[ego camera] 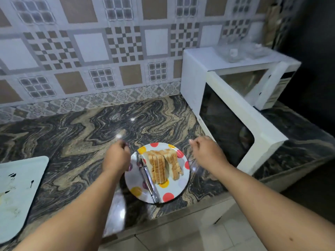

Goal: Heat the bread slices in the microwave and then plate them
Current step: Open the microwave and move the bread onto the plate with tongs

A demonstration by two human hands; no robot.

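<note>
Nearest the viewer, a polka-dot plate [139,185] is seen at the counter edge, with bread slices [164,166] leaned in two rows and metal tongs [147,178] laid beside them, presumably for lifting. The left hand [116,157] and right hand [205,151] are held flanking the plate; finger closure cannot be told. Left of the plate lies a pale board [20,192]. Beyond, to the right, the microwave [235,84] is shown with its door [233,127] swung open, unobstructed.

pale tray [20,192], marbled counter [76,142], patterned tiles [90,51]
</note>
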